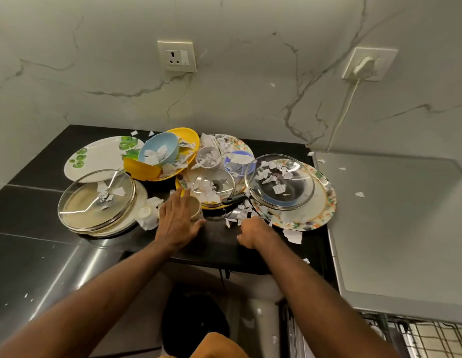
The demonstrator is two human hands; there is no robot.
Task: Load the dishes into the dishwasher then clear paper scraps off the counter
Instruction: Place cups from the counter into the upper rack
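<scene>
Dirty dishes strewn with torn paper scraps crowd the black counter. My left hand lies over a cream cup on its side, the cup sitting between thumb and fingers. My right hand rests on the counter with fingers curled under, beside scraps at the rim of a floral plate that carries a glass lid. What the right fingers hold is hidden. Behind sit a small glass lid, a blue bowl on a yellow plate, and a leaf-print plate.
At the left, another glass lid lies on stacked plates. A grey flat top adjoins the counter at the right, with a wire dishwasher rack below it. A steel surface runs along the left. A white cable hangs from the wall socket.
</scene>
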